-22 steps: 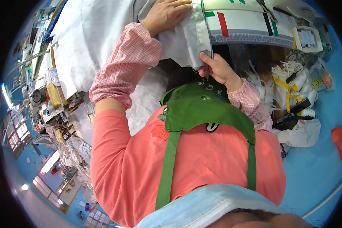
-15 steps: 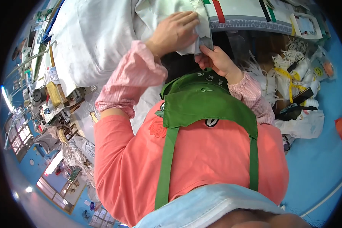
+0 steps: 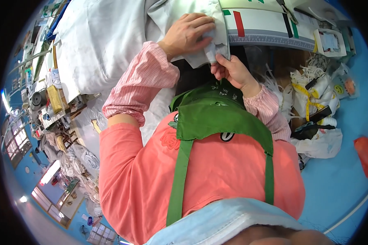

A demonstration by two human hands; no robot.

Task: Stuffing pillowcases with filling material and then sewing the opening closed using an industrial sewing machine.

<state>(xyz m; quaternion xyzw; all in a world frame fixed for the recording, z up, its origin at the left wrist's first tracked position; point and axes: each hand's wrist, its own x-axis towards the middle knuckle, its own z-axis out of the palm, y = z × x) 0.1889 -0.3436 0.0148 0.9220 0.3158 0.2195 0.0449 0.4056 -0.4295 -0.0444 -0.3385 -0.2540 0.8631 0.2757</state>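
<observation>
A large pale grey-white cloth point(image 3: 102, 45) covers the table at the upper left, and its front part hangs over the edge above my lap. My left hand point(image 3: 189, 34) lies on top of this cloth, fingers stretched out and the thumb side a little apart. Just below and to the right, my right hand point(image 3: 232, 70) pinches the cloth's lower right edge between thumb and bent fingers. The fingertips under the edge are partly hidden. A green apron point(image 3: 225, 118) with its bib folded down sits beneath both hands.
Right of the cloth, a grey ruler strip point(image 3: 270, 38) runs along the table edge, near red tape point(image 3: 238, 23) and a white tray point(image 3: 330, 42). Below hang white thread or strips and a yellow measuring tape point(image 3: 310, 98). Machine parts point(image 3: 39, 100) crowd the left.
The view has shifted slightly. The cloth's front edge hangs a little lower, and my right hand has come slightly down with its pinched edge. My left hand stays on the cloth, its thumb side farther out.
</observation>
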